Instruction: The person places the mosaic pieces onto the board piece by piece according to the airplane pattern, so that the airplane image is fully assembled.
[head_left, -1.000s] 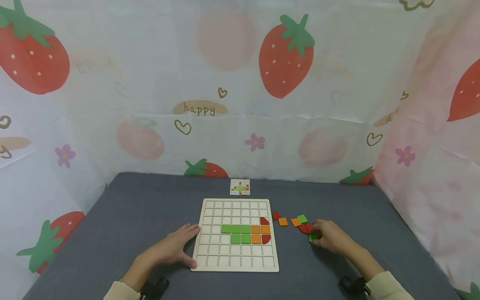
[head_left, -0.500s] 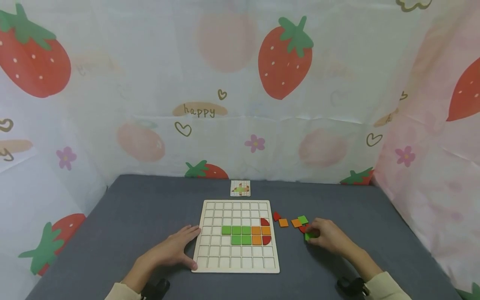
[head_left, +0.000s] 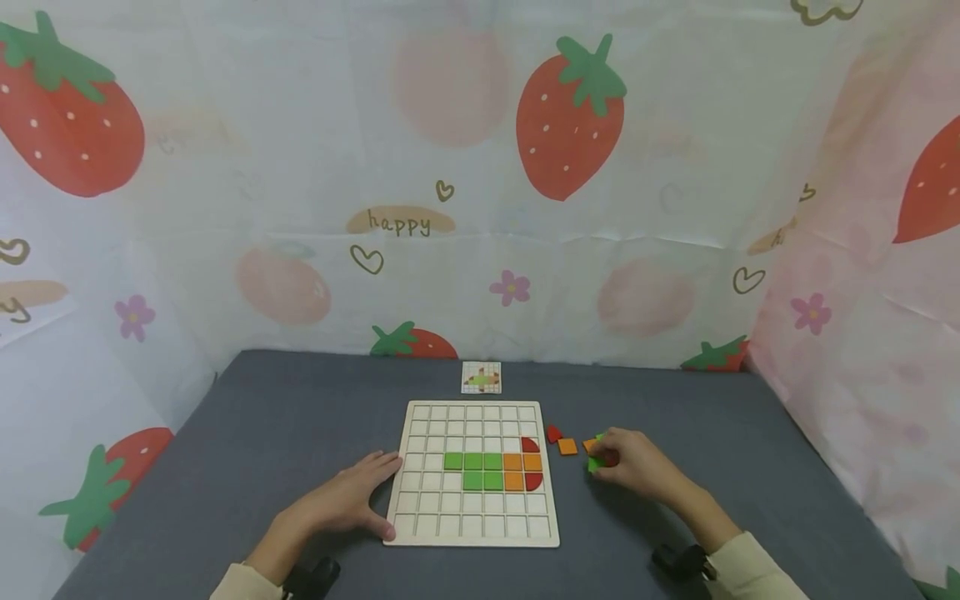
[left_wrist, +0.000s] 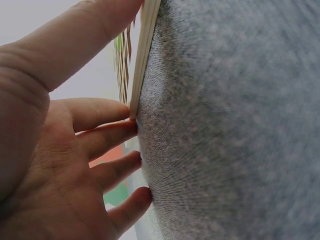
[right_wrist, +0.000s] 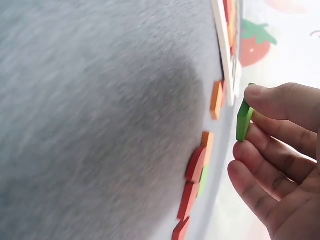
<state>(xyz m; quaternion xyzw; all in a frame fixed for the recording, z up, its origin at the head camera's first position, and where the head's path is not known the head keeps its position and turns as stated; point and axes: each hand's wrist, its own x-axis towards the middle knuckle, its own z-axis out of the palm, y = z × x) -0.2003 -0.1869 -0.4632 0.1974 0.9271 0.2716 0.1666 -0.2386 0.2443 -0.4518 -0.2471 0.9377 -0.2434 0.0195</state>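
A green square tile (right_wrist: 244, 120) is pinched between the thumb and fingers of my right hand (head_left: 637, 463), raised over the loose tiles right of the board. My left hand (head_left: 347, 498) rests at the left edge of the pale wooden grid board (head_left: 442, 525), fingers spread; in the left wrist view its thumb and fingertips meet the board's edge. On the board, green tiles (head_left: 472, 480), orange tiles (head_left: 513, 480) and red quarter-round tiles (head_left: 532, 481) fill some cells in the middle and right.
Loose on the grey table (head_left: 315, 400) lie an orange tile (head_left: 567, 447), a red tile (head_left: 553, 433) and several more, partly hidden by my right hand. A small pattern card (head_left: 481, 378) lies behind the board. Strawberry-printed cloth (head_left: 420, 125) hangs behind and at the sides.
My right hand has picked up the green tile and moved left with it, over the other loose tiles. The left hand has kept its place on the board.
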